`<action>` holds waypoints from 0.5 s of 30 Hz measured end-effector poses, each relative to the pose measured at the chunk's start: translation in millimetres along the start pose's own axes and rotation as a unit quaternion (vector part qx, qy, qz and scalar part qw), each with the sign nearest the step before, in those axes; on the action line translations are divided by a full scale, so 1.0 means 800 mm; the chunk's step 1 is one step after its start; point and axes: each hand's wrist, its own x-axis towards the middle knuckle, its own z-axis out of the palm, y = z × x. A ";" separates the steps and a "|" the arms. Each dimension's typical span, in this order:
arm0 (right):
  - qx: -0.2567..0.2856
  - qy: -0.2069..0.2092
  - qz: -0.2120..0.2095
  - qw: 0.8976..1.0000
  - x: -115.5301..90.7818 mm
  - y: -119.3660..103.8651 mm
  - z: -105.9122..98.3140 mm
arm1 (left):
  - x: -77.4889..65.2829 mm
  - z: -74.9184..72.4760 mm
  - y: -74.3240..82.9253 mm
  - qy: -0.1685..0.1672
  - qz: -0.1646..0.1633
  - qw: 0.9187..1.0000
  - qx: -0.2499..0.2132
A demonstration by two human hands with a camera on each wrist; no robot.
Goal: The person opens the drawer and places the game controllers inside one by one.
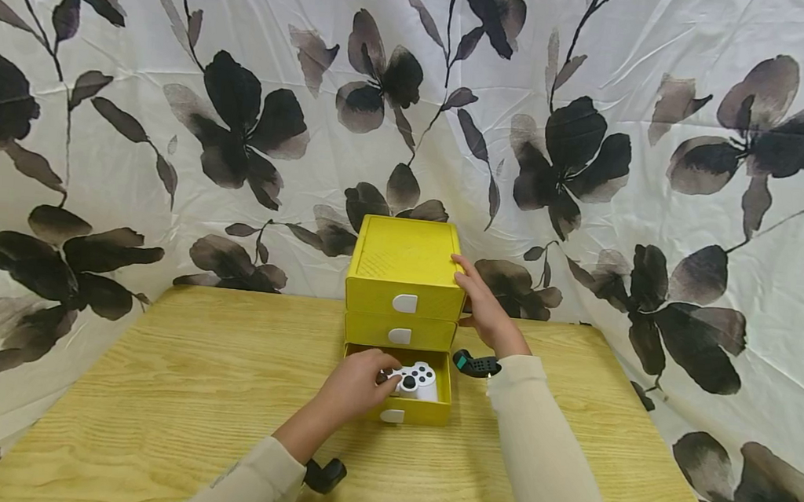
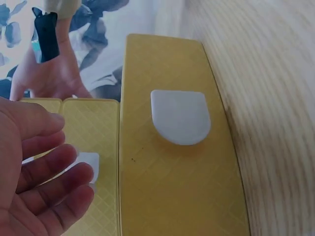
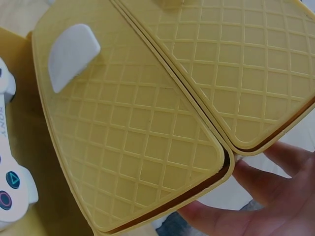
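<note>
A yellow drawer box (image 1: 407, 251) with three drawers stands on the table, its bottom drawer (image 1: 431, 416) pulled out. In that drawer lies a white game controller (image 1: 423, 387) with dark thumbsticks, marked SONY in the right wrist view. My left hand (image 1: 356, 383) hovers over the drawer's left part, overlapping the controller's left end in the head view. In the left wrist view its fingers (image 2: 54, 169) are loosely bent with nothing between them. My right hand (image 1: 488, 313) rests against the box's right side, fingers extended along its edge.
Each drawer front carries a white rounded handle (image 1: 404, 304). A wooden table (image 1: 222, 379) extends around the box, with a flower-patterned cloth (image 1: 452, 160) hanging behind it. Black wrist devices (image 1: 324, 475) sit on both forearms beside the beige sleeves.
</note>
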 end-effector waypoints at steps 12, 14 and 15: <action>0.001 -0.016 0.009 1.000 -0.008 -0.014 0.002 | -0.021 -0.001 0.006 0.029 0.016 0.999 -0.012; -0.001 -0.017 0.010 1.000 -0.015 -0.022 0.004 | -0.024 0.000 0.006 0.029 0.016 0.999 -0.012; -0.002 -0.017 0.010 1.000 -0.018 -0.025 0.005 | -0.026 0.001 0.006 0.030 0.016 0.999 -0.013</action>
